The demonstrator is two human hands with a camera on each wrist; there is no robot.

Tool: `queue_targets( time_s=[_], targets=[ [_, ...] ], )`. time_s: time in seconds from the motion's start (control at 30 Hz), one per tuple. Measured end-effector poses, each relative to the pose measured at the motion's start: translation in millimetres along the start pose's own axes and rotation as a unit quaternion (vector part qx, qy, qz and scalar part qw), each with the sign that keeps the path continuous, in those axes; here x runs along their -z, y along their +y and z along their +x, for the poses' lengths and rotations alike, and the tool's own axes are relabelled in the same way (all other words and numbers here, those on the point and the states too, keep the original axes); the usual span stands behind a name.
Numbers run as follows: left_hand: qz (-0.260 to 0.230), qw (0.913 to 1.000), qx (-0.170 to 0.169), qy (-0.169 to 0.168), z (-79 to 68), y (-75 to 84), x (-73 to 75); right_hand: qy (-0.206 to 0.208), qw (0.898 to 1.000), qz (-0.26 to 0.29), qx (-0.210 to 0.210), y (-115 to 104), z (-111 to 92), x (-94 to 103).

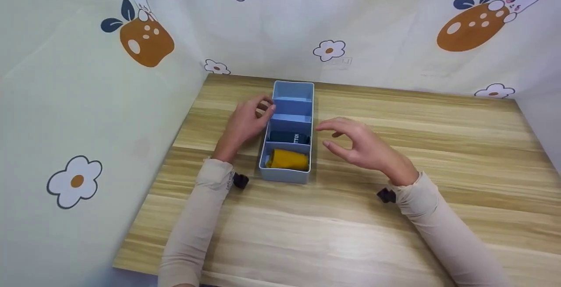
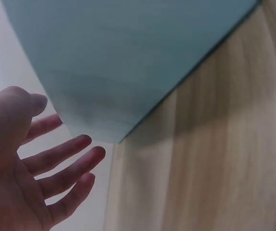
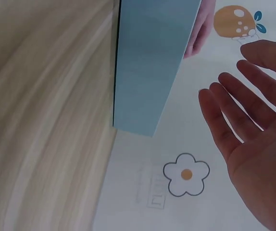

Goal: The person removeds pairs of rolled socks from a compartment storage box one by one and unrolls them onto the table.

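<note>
A long light-blue box [image 1: 285,175] with several compartments in a row stands on the wooden table. Its nearest compartment contains a rolled mustard-yellow cloth [image 1: 288,160]; the one behind it has a dark rolled cloth [image 1: 282,137] with white letters. The two far compartments show bare floors. My left hand [image 1: 250,118] is at the box's left rim, fingers loosely bent; whether the fingertips touch the rim I cannot tell. To the right of the box, my right hand [image 1: 361,144] hovers apart from it, holding nothing, its fingers [image 3: 234,113] relaxed and spread.
Wooden table [image 1: 438,147] surface extends to the right and front. A printed curtain [image 1: 280,28] with rabbits, oranges and flowers hangs along the back and left edges. Small black wrist mounts [image 1: 240,180] sit under both sleeves.
</note>
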State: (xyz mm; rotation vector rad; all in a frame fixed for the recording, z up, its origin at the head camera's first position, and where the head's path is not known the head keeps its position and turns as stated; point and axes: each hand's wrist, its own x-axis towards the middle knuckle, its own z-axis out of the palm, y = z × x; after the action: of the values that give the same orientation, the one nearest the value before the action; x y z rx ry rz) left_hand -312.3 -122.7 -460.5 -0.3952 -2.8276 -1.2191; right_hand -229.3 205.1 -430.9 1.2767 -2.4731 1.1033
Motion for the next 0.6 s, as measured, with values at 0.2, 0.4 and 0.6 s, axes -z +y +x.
queue_targets(
  time_s=[0.2,0.4,0.6],
  targets=[
    [-0.060,0.9981,-0.012,-0.004,-0.5,-12.6,-2.7,-0.027,0.999,0.029,-0.002,-6.6,3.9,-14.4],
    [-0.070,0.9975,-0.012,0.002,-1.7,-16.4,-6.8,-0.050,0.998,0.035,-0.003,-11.0,7.5,-30.3],
    [-0.068,0.9976,-0.012,0.003,1.7,-15.4,-12.2,-0.044,0.999,0.007,-0.009,-16.6,11.5,-41.3]
  ],
)
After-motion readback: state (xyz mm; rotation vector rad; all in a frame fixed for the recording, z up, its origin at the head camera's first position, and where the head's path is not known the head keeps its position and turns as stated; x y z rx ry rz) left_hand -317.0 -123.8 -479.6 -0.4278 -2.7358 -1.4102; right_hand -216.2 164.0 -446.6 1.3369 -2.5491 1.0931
